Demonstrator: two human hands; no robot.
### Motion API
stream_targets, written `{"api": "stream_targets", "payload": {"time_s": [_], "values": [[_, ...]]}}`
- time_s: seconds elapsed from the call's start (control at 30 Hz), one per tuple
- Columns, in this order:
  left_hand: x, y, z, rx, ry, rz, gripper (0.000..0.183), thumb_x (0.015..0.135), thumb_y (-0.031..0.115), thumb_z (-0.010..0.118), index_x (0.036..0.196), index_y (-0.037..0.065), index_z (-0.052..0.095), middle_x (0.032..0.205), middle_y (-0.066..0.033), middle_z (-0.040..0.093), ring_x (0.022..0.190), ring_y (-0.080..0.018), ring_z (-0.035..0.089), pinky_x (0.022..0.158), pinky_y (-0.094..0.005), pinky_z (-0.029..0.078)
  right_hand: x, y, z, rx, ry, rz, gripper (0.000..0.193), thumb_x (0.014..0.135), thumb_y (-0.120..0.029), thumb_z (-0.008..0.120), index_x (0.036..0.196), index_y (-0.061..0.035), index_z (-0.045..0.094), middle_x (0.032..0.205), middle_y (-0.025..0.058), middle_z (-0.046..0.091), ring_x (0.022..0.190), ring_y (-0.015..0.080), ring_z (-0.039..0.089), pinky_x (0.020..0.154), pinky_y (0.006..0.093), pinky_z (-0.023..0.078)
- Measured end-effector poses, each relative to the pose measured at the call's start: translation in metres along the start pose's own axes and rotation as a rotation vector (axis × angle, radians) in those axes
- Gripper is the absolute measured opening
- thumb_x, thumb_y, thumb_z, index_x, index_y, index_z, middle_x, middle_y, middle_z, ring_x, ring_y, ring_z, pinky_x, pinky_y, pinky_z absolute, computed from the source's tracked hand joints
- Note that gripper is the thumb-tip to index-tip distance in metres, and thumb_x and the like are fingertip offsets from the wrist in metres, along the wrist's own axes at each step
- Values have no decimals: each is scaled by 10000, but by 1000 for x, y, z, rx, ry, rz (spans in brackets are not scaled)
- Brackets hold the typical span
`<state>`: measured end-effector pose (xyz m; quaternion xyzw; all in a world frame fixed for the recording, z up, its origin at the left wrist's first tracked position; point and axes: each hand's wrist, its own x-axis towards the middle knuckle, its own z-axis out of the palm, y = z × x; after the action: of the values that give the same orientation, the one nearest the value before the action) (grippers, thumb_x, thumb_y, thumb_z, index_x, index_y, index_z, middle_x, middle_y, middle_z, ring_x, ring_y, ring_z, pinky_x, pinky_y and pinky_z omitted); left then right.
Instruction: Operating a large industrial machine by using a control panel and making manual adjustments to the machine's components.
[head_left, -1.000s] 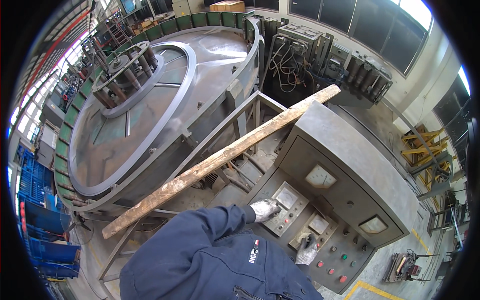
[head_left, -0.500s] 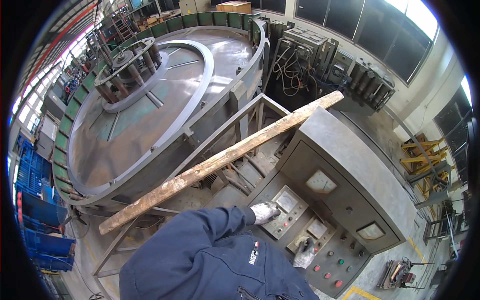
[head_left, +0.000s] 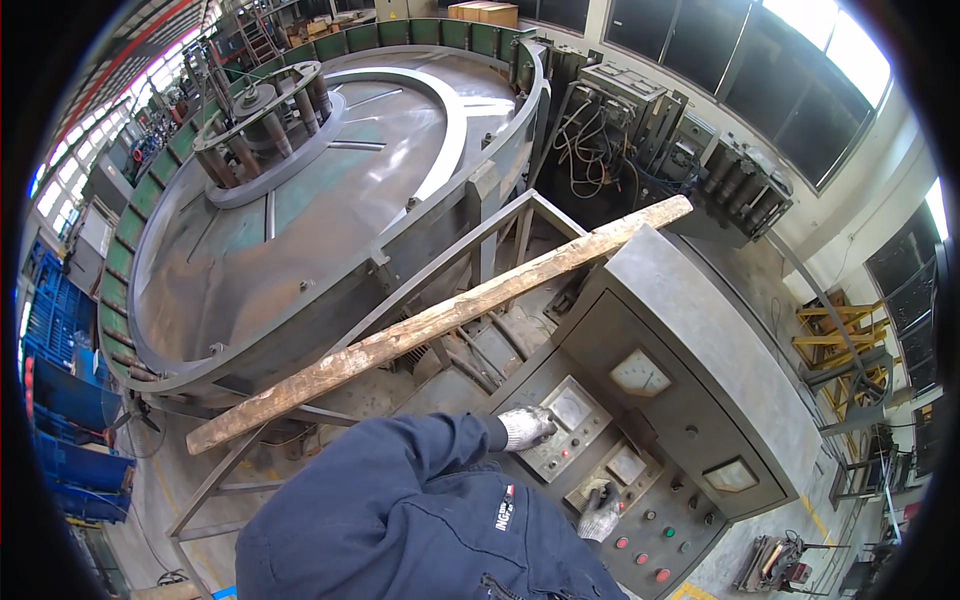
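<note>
My left hand [head_left: 527,428], in a pale knit glove, is closed at the lower left of a small meter module [head_left: 566,447] on a grey control console. Its curled fingers cover whatever they grip. Lower and to the right, my right hand [head_left: 600,514], gloved with dark fingertips, pinches a knob on the pale round dial of a second module [head_left: 640,484]; the knob is mostly hidden. Beyond the console lies a big round metal turntable [head_left: 240,290], with a light ring [head_left: 455,130] set off-centre on it and a post-studded hub [head_left: 262,125].
Gauges [head_left: 640,372] and coloured push buttons [head_left: 662,575] are set in the console. A long rough timber [head_left: 430,325] slants across a metal frame in front of the turntable. Cabled machinery [head_left: 600,130] stands behind; blue racks [head_left: 75,400] are at left, yellow stands [head_left: 845,340] at right.
The turntable has turned: its grooves lie at new angles and the light ring sits further right. The view has shifted slightly. Both my hands stay at the same modules.
</note>
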<state>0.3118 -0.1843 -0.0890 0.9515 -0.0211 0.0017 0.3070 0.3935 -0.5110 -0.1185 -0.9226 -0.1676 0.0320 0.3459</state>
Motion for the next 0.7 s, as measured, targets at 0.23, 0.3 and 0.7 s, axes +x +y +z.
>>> {"api": "stream_targets", "payload": {"time_s": [0.23, 0.3, 0.7], "values": [[-1, 4, -6, -14, 1, 5, 274, 801, 110, 749, 1057, 42, 682, 1078, -204, 640, 1051, -408, 653, 892, -502, 542, 0, 1, 2, 13, 2, 15, 400, 960, -143, 702, 1324, 11, 641, 1216, 208, 715, 1107, 325, 706, 979, 410, 555], [1, 6, -8, -36, -1, 0, 225, 795, 78, 720, 1011, 26, 690, 1059, -225, 653, 1042, -425, 656, 878, -513, 543, 0, -3, 0, 14, 2, 22, 402, 960, -142, 703, 1326, 11, 640, 1217, 207, 716, 1109, 323, 705, 981, 411, 554], [0, 11, -11, -39, -15, -45, 232, 823, 120, 743, 1024, 24, 675, 1106, -234, 638, 1066, -427, 648, 904, -519, 543, 0, -18, -7, 33, 20, 40, 370, 953, -143, 708, 1275, 33, 666, 1195, 234, 722, 1110, 360, 708, 980, 431, 548]]}}
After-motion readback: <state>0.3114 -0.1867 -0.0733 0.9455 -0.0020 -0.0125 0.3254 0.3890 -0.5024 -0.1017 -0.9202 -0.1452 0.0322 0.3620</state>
